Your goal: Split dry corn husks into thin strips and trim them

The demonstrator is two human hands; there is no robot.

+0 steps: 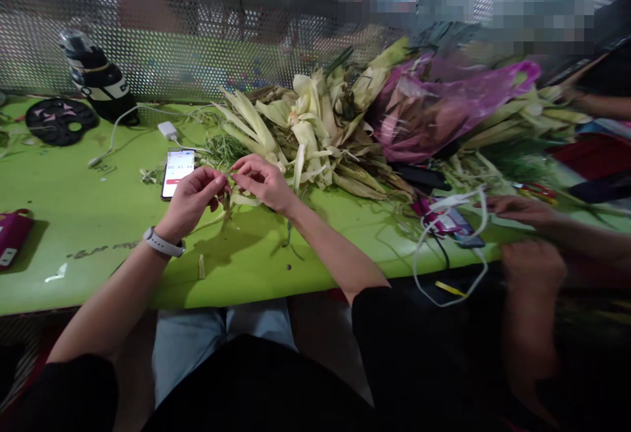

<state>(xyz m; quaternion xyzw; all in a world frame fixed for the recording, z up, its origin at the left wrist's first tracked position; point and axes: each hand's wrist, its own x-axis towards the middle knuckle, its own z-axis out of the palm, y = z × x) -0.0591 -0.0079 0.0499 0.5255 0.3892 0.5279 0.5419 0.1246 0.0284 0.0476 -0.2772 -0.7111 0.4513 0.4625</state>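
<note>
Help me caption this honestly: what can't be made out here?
Head view:
What the right hand may pinch: too small, covered by fingers.
Phone, lower right: behind the left hand.
Purple object, left end: cut off by the left edge.
Pink bag, exact contents: blurred, the bag covers them.

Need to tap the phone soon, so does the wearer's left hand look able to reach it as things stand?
Probably yes: the left hand is close by the phone, with nothing visible between them, though it seems to be pinching some plant strands.
</note>
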